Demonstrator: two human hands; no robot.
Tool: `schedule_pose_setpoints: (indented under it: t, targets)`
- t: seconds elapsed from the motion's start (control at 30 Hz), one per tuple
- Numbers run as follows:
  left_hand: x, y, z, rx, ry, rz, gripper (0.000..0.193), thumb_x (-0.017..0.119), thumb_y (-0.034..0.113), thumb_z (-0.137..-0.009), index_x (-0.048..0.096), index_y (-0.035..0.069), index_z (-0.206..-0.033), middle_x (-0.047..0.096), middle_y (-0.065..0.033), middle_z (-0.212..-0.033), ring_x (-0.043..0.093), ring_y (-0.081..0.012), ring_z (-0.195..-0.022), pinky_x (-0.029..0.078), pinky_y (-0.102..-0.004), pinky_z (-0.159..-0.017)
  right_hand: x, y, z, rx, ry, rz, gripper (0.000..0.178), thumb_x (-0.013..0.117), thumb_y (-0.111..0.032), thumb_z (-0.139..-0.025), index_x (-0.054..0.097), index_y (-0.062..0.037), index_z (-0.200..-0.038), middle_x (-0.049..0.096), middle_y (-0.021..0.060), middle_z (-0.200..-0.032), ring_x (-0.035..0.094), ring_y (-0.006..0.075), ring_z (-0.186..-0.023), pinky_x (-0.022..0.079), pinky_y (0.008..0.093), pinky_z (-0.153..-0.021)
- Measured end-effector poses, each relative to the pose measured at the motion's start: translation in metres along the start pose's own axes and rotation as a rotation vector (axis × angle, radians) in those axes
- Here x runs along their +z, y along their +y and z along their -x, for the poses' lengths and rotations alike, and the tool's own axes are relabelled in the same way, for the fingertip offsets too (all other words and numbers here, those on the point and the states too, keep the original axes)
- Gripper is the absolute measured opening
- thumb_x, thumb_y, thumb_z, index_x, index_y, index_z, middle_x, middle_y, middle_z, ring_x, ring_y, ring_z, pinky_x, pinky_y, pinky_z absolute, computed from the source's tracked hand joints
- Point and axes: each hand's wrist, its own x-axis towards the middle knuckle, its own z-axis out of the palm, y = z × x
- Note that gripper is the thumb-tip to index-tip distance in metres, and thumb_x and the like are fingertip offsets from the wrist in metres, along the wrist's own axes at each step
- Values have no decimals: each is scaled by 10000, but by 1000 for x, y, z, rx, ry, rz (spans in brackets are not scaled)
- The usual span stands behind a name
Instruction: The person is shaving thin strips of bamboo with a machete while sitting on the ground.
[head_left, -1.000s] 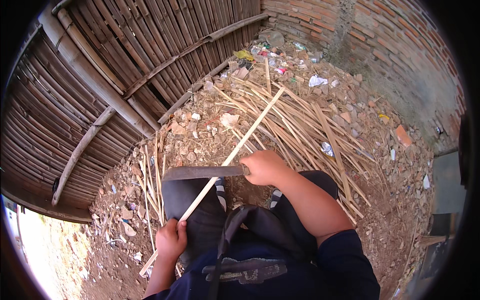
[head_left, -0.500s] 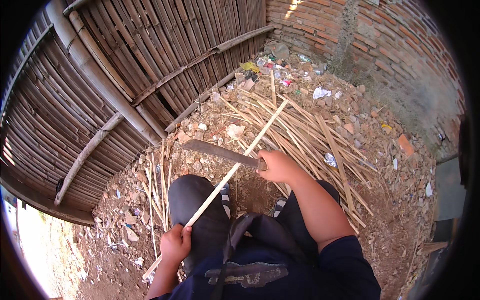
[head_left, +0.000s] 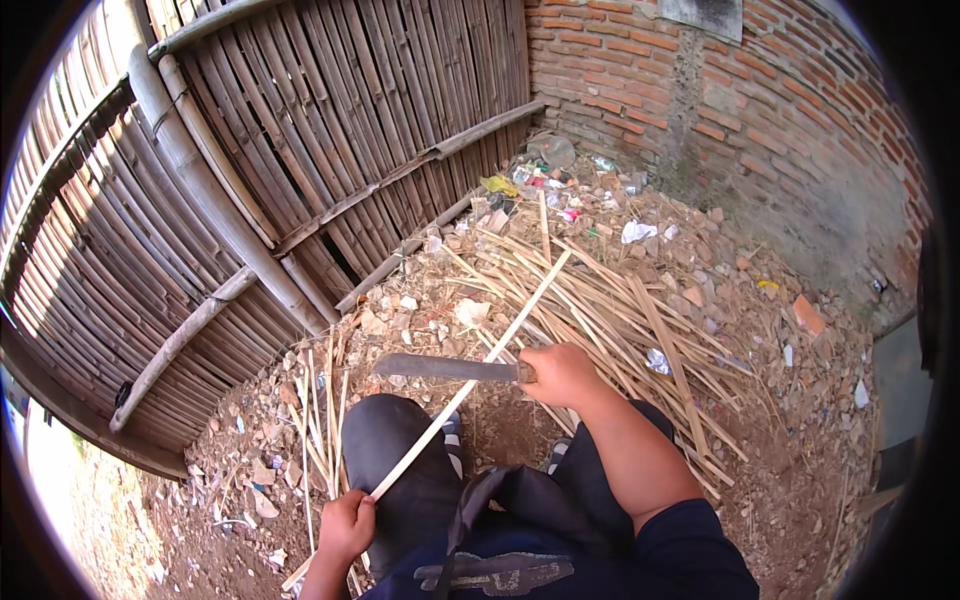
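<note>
My left hand [head_left: 346,527] is closed round a long, pale strip of split bamboo [head_left: 428,433], near its lower end. The strip slants up and to the right, passing over my left knee [head_left: 385,440] with its far end over a pile of similar strips. In my right hand [head_left: 560,375] is the handle of a machete [head_left: 430,367]. Its broad, dull blade points left and lies across the strip, in front of my knees. Whether the blade's edge bites into the strip cannot be made out.
Many loose bamboo strips [head_left: 600,310] lie ahead and to the right; a smaller bundle [head_left: 322,420] is by my left knee. Rubble and litter [head_left: 560,190] cover the ground toward the corner. A bamboo slat wall [head_left: 370,130] stands at left, a brick wall [head_left: 610,80] at back right.
The view has tilted up, so everything sits lower. The machete blade has turned from slanting up to the left to nearly level. Both hands keep their holds.
</note>
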Motion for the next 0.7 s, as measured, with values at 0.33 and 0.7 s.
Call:
schedule_pose_setpoints:
  t: [0.33,0.7]
  targets:
    - [-12,9,9,-80,23,-263,386,655,363,-960,659,17,-787,648,-217,-641,673,-438,-645,527,-520,-624,-4,-3,1,0,-112,29,238,768,-300,-759,687,-123,-895,717,141,-772,708,366,-782,533,518,-722]
    - [9,-18,18,-12,75,-354,432,628,380,-980,528,66,-702,610,-219,-600,629,-453,-570,484,-554,-543,8,-31,4,-114,-197,54,244,755,-258,-767,680,-121,-954,721,153,-808,713,371,-803,550,498,-729]
